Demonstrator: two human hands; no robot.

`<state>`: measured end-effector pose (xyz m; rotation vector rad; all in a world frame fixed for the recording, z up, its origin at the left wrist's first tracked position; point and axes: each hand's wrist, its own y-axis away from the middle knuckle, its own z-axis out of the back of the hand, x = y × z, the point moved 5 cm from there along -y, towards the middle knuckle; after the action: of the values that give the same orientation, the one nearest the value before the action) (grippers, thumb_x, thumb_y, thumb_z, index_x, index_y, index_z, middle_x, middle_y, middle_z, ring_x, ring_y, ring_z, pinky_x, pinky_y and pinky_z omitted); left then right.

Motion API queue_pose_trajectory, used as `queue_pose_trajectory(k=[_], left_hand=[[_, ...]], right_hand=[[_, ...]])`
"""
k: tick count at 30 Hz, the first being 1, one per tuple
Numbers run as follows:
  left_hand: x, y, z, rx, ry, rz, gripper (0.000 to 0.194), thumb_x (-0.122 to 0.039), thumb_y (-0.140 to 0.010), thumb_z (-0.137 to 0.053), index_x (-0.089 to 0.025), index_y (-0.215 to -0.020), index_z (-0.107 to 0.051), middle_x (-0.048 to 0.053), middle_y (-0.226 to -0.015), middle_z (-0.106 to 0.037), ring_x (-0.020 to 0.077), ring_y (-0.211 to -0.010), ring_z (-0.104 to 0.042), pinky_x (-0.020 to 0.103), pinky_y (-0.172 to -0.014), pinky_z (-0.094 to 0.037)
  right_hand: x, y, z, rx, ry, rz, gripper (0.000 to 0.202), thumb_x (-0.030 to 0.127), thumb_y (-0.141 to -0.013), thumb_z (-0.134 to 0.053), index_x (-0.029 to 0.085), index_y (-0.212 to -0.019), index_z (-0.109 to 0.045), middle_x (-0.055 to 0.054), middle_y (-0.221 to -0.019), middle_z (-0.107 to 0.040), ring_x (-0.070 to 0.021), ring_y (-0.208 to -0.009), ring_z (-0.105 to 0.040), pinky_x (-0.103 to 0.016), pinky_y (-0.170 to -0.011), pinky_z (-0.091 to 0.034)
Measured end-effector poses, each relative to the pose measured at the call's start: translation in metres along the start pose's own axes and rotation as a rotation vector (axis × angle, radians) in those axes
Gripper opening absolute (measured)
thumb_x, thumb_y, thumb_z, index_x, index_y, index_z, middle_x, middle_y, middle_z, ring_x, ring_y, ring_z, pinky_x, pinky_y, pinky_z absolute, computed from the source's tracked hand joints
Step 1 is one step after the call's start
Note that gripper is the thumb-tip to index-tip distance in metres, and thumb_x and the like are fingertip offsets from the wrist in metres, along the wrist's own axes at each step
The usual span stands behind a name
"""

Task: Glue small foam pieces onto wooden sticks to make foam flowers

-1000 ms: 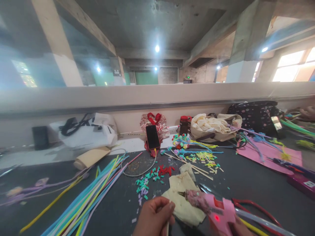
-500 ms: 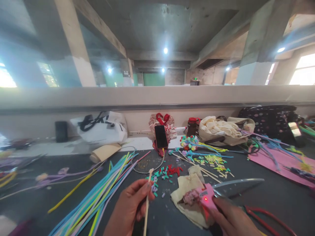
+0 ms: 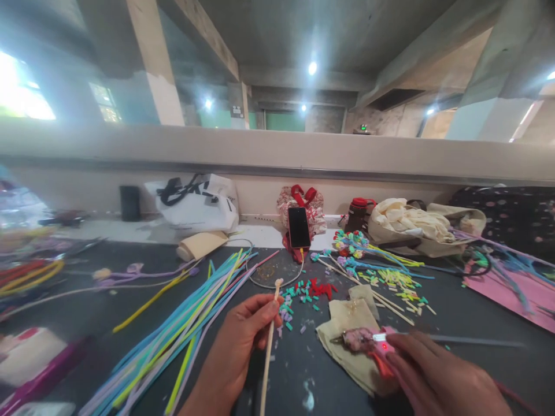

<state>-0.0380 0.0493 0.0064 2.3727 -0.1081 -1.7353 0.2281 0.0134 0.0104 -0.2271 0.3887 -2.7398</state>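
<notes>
My left hand [image 3: 243,329] pinches a thin pale stick [image 3: 269,352] between thumb and fingers. It stands nearly upright, with a small pinkish lump [image 3: 278,283] at its top end. On a folded beige cloth [image 3: 342,315] rests the front of a pink hot glue gun [image 3: 381,341], its nozzle pointing left and a small red light glowing. My right hand [image 3: 437,370] is closed over the gun's rear and handle, which are partly hidden by the fingers. A clear glue stick [image 3: 481,341] juts out to the right behind it.
Long pastel pipe cleaners [image 3: 173,329] lie left of my left hand. Short cut pieces in red [image 3: 321,288], teal and yellow are scattered ahead. A phone [image 3: 299,227] on a cable leans against a patterned bag [image 3: 321,211]. Pink paper [image 3: 507,294] lies at right.
The view has shifted, so the scene sits farther left and lower edges differ. My right hand has rolled the glue gun over and its fingers now lie across the top. My left hand still holds the stick.
</notes>
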Motion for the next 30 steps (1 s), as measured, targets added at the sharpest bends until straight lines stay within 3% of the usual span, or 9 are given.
queue_pose_trajectory(k=[4, 7, 9, 14, 18, 24, 28, 30], left_hand=[[0.0, -0.002, 0.003, 0.01, 0.068, 0.02, 0.019, -0.03, -0.059, -0.069, -0.016, -0.069, -0.061, -0.005, -0.054, -0.056, 0.0034, -0.039, -0.042, 0.014, -0.038, -0.03], [0.003, -0.005, 0.006, 0.028, 0.12, 0.011, 0.019, -0.031, -0.06, -0.068, -0.017, -0.07, -0.061, -0.006, -0.053, -0.055, 0.0038, -0.039, -0.044, 0.015, -0.039, -0.032], [0.006, -0.006, 0.005, 0.061, 0.14, 0.026, 0.02, -0.032, -0.06, -0.068, -0.017, -0.07, -0.06, -0.007, -0.05, -0.053, 0.0039, -0.038, -0.044, 0.015, -0.039, -0.032], [0.009, -0.004, -0.001, 0.079, 0.112, 0.022, 0.024, -0.036, -0.057, -0.069, -0.016, -0.066, -0.059, -0.007, -0.048, -0.051, 0.0036, -0.036, -0.042, 0.014, -0.036, -0.029], [0.011, -0.003, -0.005, 0.134, 0.068, 0.023, 0.024, -0.037, -0.06, -0.067, -0.016, -0.066, -0.06, -0.007, -0.047, -0.051, 0.0032, -0.034, -0.039, 0.015, -0.035, -0.028], [0.01, -0.003, -0.003, 0.068, 0.083, 0.014, 0.027, -0.04, -0.058, -0.067, -0.016, -0.066, -0.059, -0.006, -0.046, -0.05, 0.0038, -0.034, -0.039, 0.015, -0.034, -0.027], [0.008, 0.001, -0.005, 0.031, 0.128, -0.012, 0.032, -0.043, -0.057, -0.067, -0.014, -0.067, -0.059, -0.005, -0.049, -0.052, 0.0047, -0.037, -0.042, 0.016, -0.036, -0.029], [0.01, 0.002, -0.008, 0.036, 0.137, 0.001, 0.03, -0.042, -0.059, -0.066, -0.014, -0.066, -0.058, -0.005, -0.05, -0.051, 0.0043, -0.037, -0.042, 0.016, -0.037, -0.028]], right_hand=[[0.055, -0.044, 0.004, 0.071, 0.112, 0.152, 0.021, 0.02, -0.083, -0.041, 0.027, -0.084, -0.06, -0.002, -0.077, -0.063, -0.0165, -0.063, -0.062, -0.022, -0.05, -0.04], [0.089, -0.076, -0.015, 0.257, 0.234, 0.294, 0.02, 0.011, -0.078, -0.045, 0.022, -0.075, -0.062, -0.003, -0.073, -0.063, -0.0164, -0.063, -0.061, -0.021, -0.048, -0.035], [0.1, -0.092, -0.027, 0.299, 0.245, 0.332, 0.018, 0.009, -0.075, -0.048, 0.02, -0.074, -0.063, -0.004, -0.072, -0.064, -0.0151, -0.059, -0.061, -0.021, -0.045, -0.032], [0.103, -0.109, -0.054, 0.354, 0.227, 0.385, 0.017, 0.01, -0.076, -0.049, 0.018, -0.073, -0.065, -0.004, -0.072, -0.066, -0.0143, -0.058, -0.06, -0.02, -0.044, -0.03], [0.104, -0.11, -0.063, 0.34, 0.148, 0.392, 0.017, 0.011, -0.077, -0.046, 0.016, -0.076, -0.063, -0.007, -0.074, -0.066, -0.016, -0.06, -0.06, -0.021, -0.048, -0.034], [0.108, -0.112, -0.039, 0.222, -0.148, 0.24, 0.013, 0.012, -0.075, -0.044, 0.015, -0.075, -0.057, -0.005, -0.072, -0.063, -0.0142, -0.063, -0.057, -0.021, -0.055, -0.038], [0.108, -0.106, -0.02, 0.146, -0.411, 0.1, 0.015, 0.013, -0.079, -0.035, 0.015, -0.073, -0.049, 0.0, -0.063, -0.057, -0.0091, -0.057, -0.055, -0.015, -0.048, -0.039], [0.106, -0.101, -0.018, 0.147, -0.656, 0.018, 0.012, 0.016, -0.079, -0.036, 0.015, -0.078, -0.048, 0.003, -0.06, -0.052, -0.0079, -0.051, -0.052, -0.014, -0.043, -0.038]])
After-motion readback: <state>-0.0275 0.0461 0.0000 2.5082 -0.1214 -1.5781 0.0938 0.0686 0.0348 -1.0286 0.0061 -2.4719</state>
